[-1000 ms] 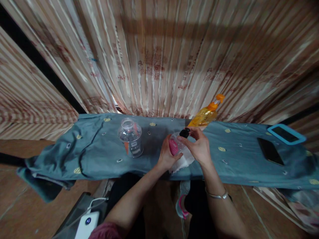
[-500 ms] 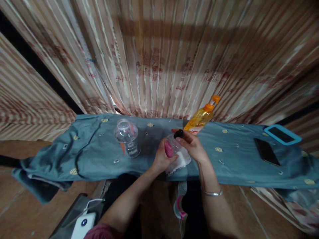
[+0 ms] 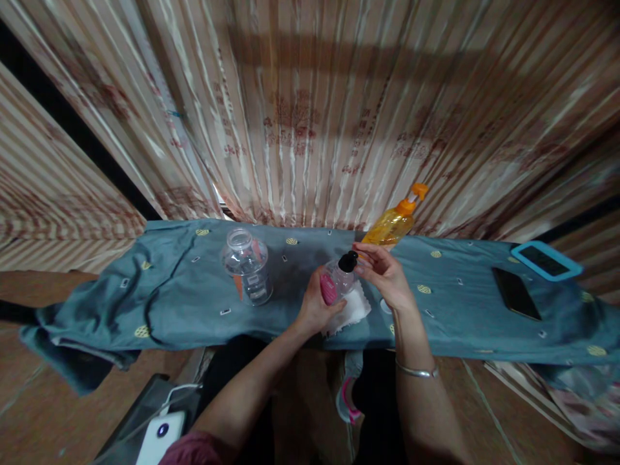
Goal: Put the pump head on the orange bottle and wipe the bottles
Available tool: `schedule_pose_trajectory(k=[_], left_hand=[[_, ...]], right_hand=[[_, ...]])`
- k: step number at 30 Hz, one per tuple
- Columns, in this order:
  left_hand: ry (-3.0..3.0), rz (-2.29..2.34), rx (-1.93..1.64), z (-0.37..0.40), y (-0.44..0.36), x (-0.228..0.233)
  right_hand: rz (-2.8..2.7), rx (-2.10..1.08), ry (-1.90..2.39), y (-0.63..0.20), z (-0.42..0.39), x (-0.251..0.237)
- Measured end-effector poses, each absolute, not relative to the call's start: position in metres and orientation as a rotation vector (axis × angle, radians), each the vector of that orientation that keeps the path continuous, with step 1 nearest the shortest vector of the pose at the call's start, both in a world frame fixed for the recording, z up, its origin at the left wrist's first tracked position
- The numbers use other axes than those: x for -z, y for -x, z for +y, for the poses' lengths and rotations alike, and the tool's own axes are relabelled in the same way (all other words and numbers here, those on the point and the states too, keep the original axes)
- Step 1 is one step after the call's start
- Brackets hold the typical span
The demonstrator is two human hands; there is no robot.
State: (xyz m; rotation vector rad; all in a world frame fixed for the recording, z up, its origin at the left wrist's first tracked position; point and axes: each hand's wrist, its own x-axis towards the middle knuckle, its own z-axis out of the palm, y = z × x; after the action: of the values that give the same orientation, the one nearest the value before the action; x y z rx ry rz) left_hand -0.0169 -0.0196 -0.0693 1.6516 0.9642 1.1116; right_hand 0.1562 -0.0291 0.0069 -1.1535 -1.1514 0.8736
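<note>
Gripping a clear bottle point(image 3: 344, 280) — probably plastic — the left hand point(image 3: 314, 305) curves.

The left hand point(image 3: 314, 307) wraps a clear bottle point(image 3: 343, 282) with a pink label; the right hand point(image 3: 390, 278) has its fingers at the black cap point(image 3: 347, 262), pinching or not being unclear; beyond is a yellow pump bottle point(image 3: 389, 227); a clear jar point(image 3: 246, 263) stands to the left; 2 flat devices, a phone point(image 3: 516, 294) and a blue-framed screen point(image 3: 547, 260), lie rightward on the teal cloth point(image 3: 460, 323).
</note>
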Motion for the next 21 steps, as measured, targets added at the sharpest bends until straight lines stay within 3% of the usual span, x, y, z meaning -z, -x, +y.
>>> schedule_pose_trajectory(k=[21], left_hand=[[-1.658, 0.975, -1.118, -0.021, 0.016, 0.066]], right_hand=[[-1.16, -0.918, 1.15, -0.162, -0.029, -0.003]])
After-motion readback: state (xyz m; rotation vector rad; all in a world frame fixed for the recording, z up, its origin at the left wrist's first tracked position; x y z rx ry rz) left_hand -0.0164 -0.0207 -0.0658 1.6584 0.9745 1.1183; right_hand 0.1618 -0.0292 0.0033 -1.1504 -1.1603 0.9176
